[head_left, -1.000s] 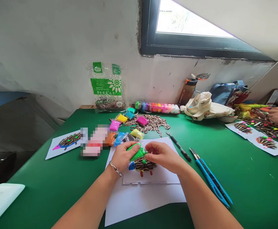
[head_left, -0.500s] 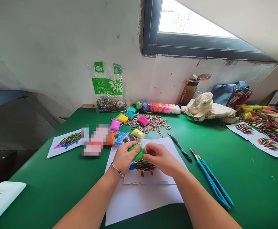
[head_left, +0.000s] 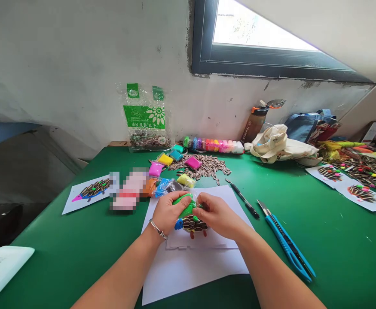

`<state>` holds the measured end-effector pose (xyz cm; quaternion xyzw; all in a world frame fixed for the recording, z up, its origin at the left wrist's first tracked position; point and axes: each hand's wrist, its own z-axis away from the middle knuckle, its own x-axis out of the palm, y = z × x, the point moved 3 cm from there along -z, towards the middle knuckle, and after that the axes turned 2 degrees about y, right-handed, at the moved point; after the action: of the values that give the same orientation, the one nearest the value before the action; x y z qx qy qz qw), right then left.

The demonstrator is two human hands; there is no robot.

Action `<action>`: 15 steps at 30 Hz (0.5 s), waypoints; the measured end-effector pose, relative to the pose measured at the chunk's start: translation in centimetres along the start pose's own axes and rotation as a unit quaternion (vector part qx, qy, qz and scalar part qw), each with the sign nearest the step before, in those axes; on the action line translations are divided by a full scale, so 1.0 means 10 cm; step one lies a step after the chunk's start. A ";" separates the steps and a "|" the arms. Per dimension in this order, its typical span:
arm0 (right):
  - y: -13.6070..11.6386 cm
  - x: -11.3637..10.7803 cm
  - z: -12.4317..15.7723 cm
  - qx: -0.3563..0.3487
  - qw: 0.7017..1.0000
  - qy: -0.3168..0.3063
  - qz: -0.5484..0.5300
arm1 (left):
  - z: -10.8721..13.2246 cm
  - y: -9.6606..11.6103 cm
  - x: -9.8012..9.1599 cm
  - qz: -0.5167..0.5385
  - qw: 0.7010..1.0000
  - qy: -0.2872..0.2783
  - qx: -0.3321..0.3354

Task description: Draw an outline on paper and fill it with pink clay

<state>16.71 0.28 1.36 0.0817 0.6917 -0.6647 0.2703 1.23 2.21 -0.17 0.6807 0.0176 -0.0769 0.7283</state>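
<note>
My left hand (head_left: 167, 214) is closed around a packet of green modelling clay (head_left: 184, 205), thumb lying across its front. At the packet's right side, my right hand (head_left: 218, 214) pinches the clear plastic edge with its fingers curled in. Just under both hands lies a hedgehog picture (head_left: 194, 224) made of sunflower seeds, with a blue clay head, green dots and reddish-brown feet. Part of its right end is hidden by my right hand. It rests on white paper (head_left: 171, 274).
Beyond the paper are sunflower seeds (head_left: 212, 166) and several clay packets (head_left: 165, 159). A pen (head_left: 243, 199) and a blue utility knife (head_left: 286, 242) lie to the right. Another hedgehog picture (head_left: 91, 191) is at left. A seed bag (head_left: 147, 124) stands against the wall.
My right fingers have curled in tighter at the packet's edge. My left hand keeps its hold. At the far right, another person's hand has mostly moved out of view.
</note>
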 end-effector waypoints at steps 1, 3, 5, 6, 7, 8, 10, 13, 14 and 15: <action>0.01 0.01 0.00 0.015 1.000 -0.004 -0.023 | 0.00 0.00 0.00 0.002 1.000 0.000 0.000; 0.05 0.03 -0.01 0.051 0.995 -0.021 -0.078 | 0.00 -0.01 0.00 0.006 1.000 0.000 0.001; 0.08 0.04 -0.02 0.076 0.989 -0.028 -0.123 | 0.00 -0.02 0.01 0.013 1.000 -0.003 0.002; 0.08 0.03 -0.02 0.079 0.987 -0.025 -0.139 | -0.01 -0.02 0.01 0.019 1.000 -0.004 0.001; 0.09 0.03 -0.03 0.078 0.985 -0.020 -0.153 | -0.01 -0.03 0.01 0.025 1.000 -0.007 -0.002; 0.09 0.02 -0.03 0.075 0.982 -0.016 -0.171 | -0.01 -0.03 0.01 0.032 0.999 -0.008 -0.004; 0.09 0.01 -0.04 0.072 0.974 -0.011 -0.213 | -0.01 -0.03 0.02 0.043 0.999 -0.010 -0.008; 0.09 0.00 -0.05 0.075 0.955 -0.022 -0.287 | -0.01 -0.02 0.02 0.054 0.998 -0.006 -0.016; 0.10 0.00 -0.05 0.076 0.947 -0.028 -0.310 | 0.00 -0.02 0.01 0.058 0.998 -0.004 -0.019; 0.10 0.00 -0.06 0.077 0.940 -0.033 -0.331 | 0.00 -0.01 0.01 0.061 0.998 -0.002 -0.021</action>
<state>17.02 0.91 0.47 -0.1529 0.6173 -0.7700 0.0508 1.35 2.21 -0.32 0.6649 -0.0234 -0.0334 0.7458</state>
